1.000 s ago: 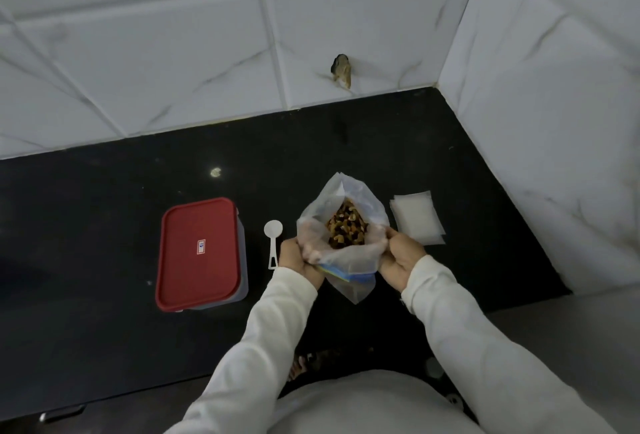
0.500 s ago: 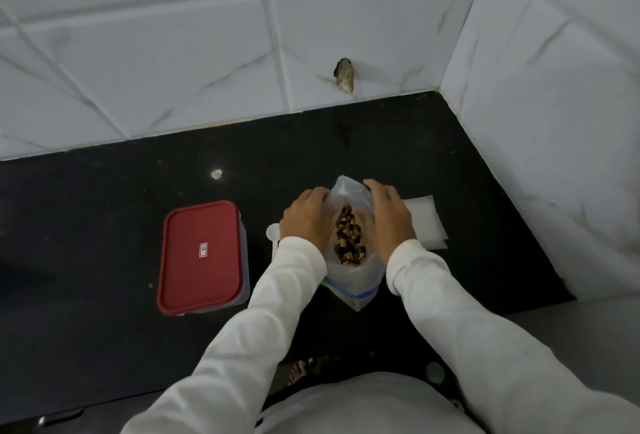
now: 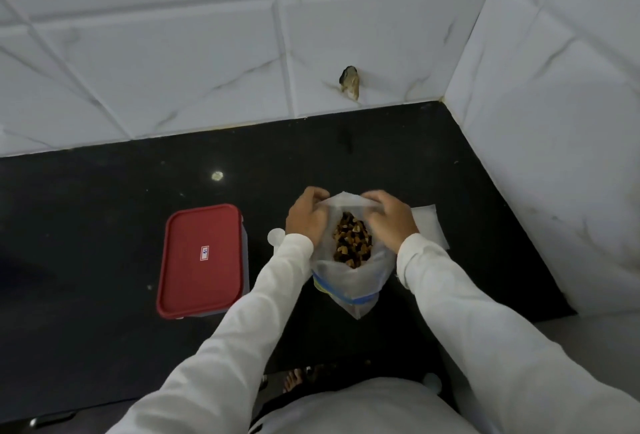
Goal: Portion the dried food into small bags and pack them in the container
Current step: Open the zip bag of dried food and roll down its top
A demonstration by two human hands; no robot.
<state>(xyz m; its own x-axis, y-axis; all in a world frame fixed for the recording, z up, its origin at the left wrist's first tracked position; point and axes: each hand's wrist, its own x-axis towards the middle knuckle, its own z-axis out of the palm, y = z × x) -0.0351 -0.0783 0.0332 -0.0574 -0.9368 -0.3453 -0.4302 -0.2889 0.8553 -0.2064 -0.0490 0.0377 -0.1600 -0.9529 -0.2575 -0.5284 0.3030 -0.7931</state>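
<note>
On black counter, left hand and right hand seemingly gripping crinkly translucent bag, chunky dried food inside.

We see a clear plastic bag standing open toward the worktop's right edge, full of brown dried food, small white bags stacked flat just right of it, a closed red-lidded container to its left.

Your left sleeve covers the white scoop except for its round bowl. Your right hand hides one side of the stack of small bags. Your fingers are blurred at the far rim of the food bag. The label on the red lid is too small to read.
</note>
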